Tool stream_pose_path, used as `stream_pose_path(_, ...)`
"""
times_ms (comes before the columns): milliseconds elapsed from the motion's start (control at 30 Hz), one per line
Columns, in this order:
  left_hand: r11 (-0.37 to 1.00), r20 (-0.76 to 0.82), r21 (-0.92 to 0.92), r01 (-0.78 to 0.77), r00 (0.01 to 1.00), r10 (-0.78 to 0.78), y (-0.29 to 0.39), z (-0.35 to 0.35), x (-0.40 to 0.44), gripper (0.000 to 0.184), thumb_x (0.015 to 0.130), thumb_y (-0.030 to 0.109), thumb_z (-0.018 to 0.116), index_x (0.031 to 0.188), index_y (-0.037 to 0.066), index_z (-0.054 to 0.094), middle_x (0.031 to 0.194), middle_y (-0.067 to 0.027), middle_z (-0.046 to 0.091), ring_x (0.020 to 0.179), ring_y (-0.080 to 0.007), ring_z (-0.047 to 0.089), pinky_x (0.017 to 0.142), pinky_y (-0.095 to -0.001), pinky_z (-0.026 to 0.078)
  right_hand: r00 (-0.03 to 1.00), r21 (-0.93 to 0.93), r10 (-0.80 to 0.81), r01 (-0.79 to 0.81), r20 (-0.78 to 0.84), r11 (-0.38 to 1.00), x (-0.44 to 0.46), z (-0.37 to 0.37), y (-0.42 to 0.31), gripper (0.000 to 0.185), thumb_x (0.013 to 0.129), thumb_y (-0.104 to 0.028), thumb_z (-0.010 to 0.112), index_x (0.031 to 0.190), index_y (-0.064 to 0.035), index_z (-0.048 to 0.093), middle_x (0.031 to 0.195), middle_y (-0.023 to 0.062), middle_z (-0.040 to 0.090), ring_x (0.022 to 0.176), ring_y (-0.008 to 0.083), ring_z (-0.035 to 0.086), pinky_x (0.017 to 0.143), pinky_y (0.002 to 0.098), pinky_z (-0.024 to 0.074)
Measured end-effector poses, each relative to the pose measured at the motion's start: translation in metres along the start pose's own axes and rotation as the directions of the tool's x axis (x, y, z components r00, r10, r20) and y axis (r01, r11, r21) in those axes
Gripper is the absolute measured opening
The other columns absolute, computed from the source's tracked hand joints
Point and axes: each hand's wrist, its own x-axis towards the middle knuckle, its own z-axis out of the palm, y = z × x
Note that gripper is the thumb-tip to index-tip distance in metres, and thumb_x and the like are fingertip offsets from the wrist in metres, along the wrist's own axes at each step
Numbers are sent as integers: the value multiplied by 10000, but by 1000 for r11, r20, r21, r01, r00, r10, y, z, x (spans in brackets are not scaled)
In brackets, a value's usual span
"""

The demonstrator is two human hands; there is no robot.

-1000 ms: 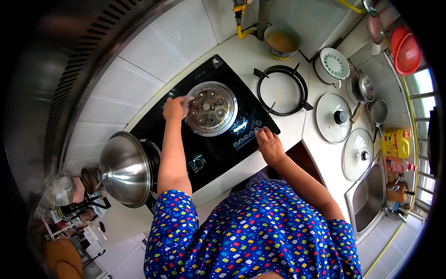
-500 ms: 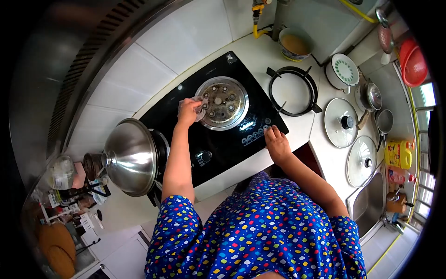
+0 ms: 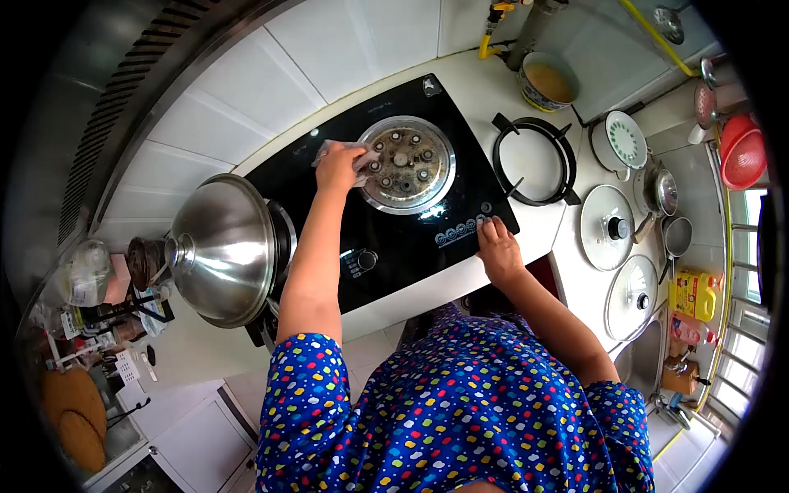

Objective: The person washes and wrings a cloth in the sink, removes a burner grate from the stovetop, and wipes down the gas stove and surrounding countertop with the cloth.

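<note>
A thin, pale, translucent cloth point(image 3: 362, 161) is in my left hand point(image 3: 338, 169), whose fingers are closed on it at the left edge of the round metal burner point(image 3: 408, 200). Around the burner lies the black glass cooktop point(image 3: 394, 252). My right hand point(image 3: 499, 248) rests at the cooktop's right front edge, near the printed round symbols; its fingers are bent close together, and whether anything is under them cannot be made out. The black pan support ring point(image 3: 567, 164) lies on the white counter to the right of the cooktop.
A domed steel lid point(image 3: 226, 255) covers a wok at the left. On the right counter are two glass lids point(image 3: 597, 226), a white enamel pot point(image 3: 606, 148) and small pans. A bowl of tan contents point(image 3: 549, 85) stands at the back, and a sink point(image 3: 640, 359) is at the lower right.
The view has shifted, so the cooktop appears higher and farther right. My left hand stays with the cloth by the burner's left side. My right hand remains at the cooktop's edge.
</note>
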Motion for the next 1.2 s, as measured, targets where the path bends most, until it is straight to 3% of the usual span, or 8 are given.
stream_pose_path(167, 976, -24, -121, 181, 982, -185, 2, 2, 26, 446, 755, -46, 624, 1091, 228, 726, 1070, -115, 652, 1035, -283, 620, 841, -377, 524, 1000, -64, 28, -29, -15, 998, 0, 11, 0, 715, 826, -267, 683, 1417, -8, 375, 1368, 111, 430, 1349, 289, 355, 1030, 388, 427)
stream_pose_path(300, 997, -184, 13, -82, 979, 83, 7, 24, 18, 484, 773, -5, 624, 1151, 288, 698, 1104, -69, 549, 1000, -303, 577, 879, -384, 494, 1000, 11, 19, -19, 0, 1000, -1, 4, 1, 612, 866, -247, 627, 1389, -2, 424, 1373, 126, 428, 1339, 287, 374, 1010, 390, 445)
stream_pose_path(567, 937, 10, 7, 350, 937, -350, 57, 26, -68, 478, 876, 82, 579, 1324, 250, 560, 1213, -108, 513, 1049, -317, 568, 878, -384, 469, 999, 5, -13, 13, -35, 1000, 0, 5, 2, 633, 857, -265, 644, 1387, 0, 424, 1341, 127, 449, 1327, 291, 385, 996, 375, 450)
stream_pose_path(633, 585, 97, -598, 548, 774, -626, 100, 20, -73, 553, 844, 118, 656, 1368, 179, 490, 1388, -127, 428, 1141, -355, 532, 942, -408, 454, 999, -9, -21, 20, -42, 1000, -2, 9, 2, 635, 855, -266, 645, 1385, 4, 425, 1331, 130, 456, 1318, 294, 393, 993, 371, 451)
stream_pose_path(700, 880, 105, 91, 467, 874, -474, 128, 47, -82, 633, 780, 136, 740, 1346, 76, 463, 1483, -178, 320, 1223, -388, 480, 1022, -407, 421, 999, -27, -24, 22, -48, 999, 2, 12, 4, 644, 849, -271, 649, 1383, 12, 425, 1310, 133, 467, 1298, 296, 408, 990, 366, 450)
stream_pose_path(767, 946, 103, 25, 324, 940, -325, 153, 47, -100, 380, 935, 137, 519, 1268, -42, 483, 1420, -212, 351, 1203, -404, 478, 975, -436, 470, 999, -33, -43, 42, -33, 999, 3, 4, 4, 646, 847, -272, 652, 1382, 12, 427, 1308, 133, 468, 1294, 295, 411, 990, 365, 449)
stream_pose_path(933, 883, 37, 9, 469, 882, -469, 149, 39, -118, 762, 676, 159, 821, 1324, 149, 419, 1231, -181, 433, 1154, -403, 478, 942, -465, 467, 997, -7, -74, 74, -22, 997, 3, 5, 8, 651, 850, -295, 651, 1377, 15, 430, 1309, 134, 466, 1301, 308, 403, 990, 370, 447)
stream_pose_path(1200, 945, -96, 125, 303, 951, -292, 129, 50, -114, 411, 883, 127, 549, 1285, 55, 497, 1257, -173, 448, 1188, -399, 467, 970, -441, 453, 997, -22, -77, 76, -29, 997, 3, 7, 7, 647, 849, -295, 649, 1369, 25, 436, 1310, 139, 464, 1310, 311, 394, 987, 386, 447)
